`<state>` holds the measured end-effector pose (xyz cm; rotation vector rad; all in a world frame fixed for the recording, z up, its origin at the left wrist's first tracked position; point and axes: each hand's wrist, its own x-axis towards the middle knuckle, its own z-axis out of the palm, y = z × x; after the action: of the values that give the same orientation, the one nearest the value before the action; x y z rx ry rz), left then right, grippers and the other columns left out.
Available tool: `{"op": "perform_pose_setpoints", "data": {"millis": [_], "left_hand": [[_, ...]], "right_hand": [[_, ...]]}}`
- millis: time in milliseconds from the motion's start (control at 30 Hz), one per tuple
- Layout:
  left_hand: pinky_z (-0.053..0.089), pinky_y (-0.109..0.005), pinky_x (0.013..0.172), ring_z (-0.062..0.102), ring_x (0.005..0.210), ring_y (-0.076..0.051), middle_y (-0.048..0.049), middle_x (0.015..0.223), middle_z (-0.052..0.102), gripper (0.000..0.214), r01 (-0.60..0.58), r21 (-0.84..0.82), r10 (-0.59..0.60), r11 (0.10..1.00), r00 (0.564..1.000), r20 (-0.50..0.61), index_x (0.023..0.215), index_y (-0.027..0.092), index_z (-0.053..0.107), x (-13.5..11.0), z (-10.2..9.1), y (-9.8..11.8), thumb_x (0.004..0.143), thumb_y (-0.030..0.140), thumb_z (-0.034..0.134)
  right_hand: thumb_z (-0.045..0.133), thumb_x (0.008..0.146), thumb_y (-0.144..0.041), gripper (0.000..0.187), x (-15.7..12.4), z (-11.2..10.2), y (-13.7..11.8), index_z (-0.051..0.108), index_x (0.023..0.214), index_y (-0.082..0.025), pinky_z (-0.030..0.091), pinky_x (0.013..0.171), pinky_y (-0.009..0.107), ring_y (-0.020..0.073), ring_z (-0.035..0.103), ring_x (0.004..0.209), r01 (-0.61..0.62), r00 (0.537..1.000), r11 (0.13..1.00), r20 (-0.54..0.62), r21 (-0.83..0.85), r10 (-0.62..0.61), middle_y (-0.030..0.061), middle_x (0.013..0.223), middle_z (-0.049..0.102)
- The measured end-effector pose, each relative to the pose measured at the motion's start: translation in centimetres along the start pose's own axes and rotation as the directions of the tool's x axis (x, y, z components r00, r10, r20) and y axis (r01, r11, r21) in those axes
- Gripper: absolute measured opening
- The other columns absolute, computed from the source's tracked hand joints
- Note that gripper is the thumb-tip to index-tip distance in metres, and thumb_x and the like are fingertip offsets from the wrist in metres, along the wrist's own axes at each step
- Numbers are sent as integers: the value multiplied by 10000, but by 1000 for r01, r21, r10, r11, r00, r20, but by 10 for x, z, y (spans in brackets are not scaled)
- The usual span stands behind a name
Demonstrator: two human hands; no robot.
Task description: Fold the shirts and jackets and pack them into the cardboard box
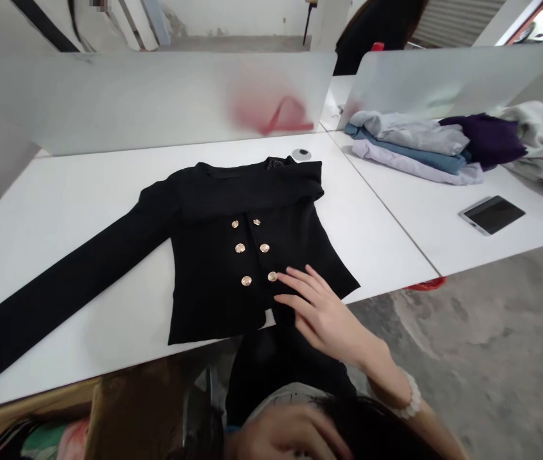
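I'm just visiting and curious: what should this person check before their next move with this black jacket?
Black jacket flat on the white table, front up: ok.
Stretched sleeve fully on the table: cannot tell, its end runs out of view.
Other sleeve folded across the top: ok.
Right hand resting on the jacket beside the lowest gold button: ok.
Left hand off the jacket: cannot tell, it sits low in view.
Tablet apart from the jacket: ok.

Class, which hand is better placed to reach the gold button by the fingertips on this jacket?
Probably right: the right hand lies on the black jacket, its fingertips beside the gold button. The left hand sits low, by hair, off the jacket.
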<state>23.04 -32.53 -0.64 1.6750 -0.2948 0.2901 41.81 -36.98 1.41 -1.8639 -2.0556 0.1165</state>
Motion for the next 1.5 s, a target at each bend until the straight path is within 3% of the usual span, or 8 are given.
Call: {"op": "perform_pose_setpoints", "data": {"millis": [67,200,400,700,900,1067,1267,1500], "left_hand": [[508,-326,846,629,935,-191,-48,835,662,140,51,245,31,968,947,-321,887,248,606,-10,-22,8,889,359,521],[495,-307,828,617,858,-162,-20,821,611,83,526,634,236,567,634,-736,830,212,551,-48,-58,7,838,131,571],[462,-397,900,560,1027,-249,-98,1062,594,327,724,684,104,87,676,-729,1093,174,558,-93,-76,2,820,335,638],[484,-357,827,581,926,-210,-80,991,620,307,797,598,253,80,564,-786,1033,186,604,-95,-81,-17,822,26,447],[439,-414,948,525,1130,-238,-77,1197,603,409,673,734,142,87,721,-678,1134,209,594,-104,-88,-21,819,18,414],[421,-462,974,508,1182,-248,-54,1187,626,349,617,774,75,140,773,-630,1111,219,604,-110,-103,-13,867,118,376],[475,-411,884,624,941,-235,-53,990,686,255,655,737,67,168,738,-671,1005,217,631,-66,-165,5,897,310,420],[424,-403,984,512,1194,-277,-146,1274,549,425,761,600,-141,244,640,-755,1198,133,525,53,-283,-28,866,384,436]], "right_hand": [[442,902,-148,314,14,11,-9,583,1182,-173,446,920,429,226,541,1076,5,1000,999,-9,49,-4,106,1144,610],[661,819,-315,511,29,37,-16,514,1295,-201,452,726,363,229,552,873,68,993,997,103,-40,-64,87,988,598],[583,872,-169,202,31,48,-6,674,1035,-245,392,647,291,152,531,710,95,994,995,60,20,-96,22,808,589],[435,939,-163,301,11,37,5,681,1093,-246,395,560,288,147,506,629,59,983,998,-178,27,-54,42,734,581],[524,915,-317,247,57,2,26,671,1107,-263,480,718,332,187,583,828,194,971,980,135,33,-197,56,923,628],[482,874,-180,405,132,-31,118,564,1270,-202,417,924,503,314,497,1148,-148,984,969,-129,-196,124,142,1257,547],[535,688,-46,782,137,-16,206,325,1436,-136,419,972,463,345,390,1292,-517,842,856,-186,-13,506,201,1480,272],[466,853,-187,257,127,17,189,585,1069,-115,453,844,387,256,542,986,-488,714,873,-564,24,415,156,1054,566]]}}
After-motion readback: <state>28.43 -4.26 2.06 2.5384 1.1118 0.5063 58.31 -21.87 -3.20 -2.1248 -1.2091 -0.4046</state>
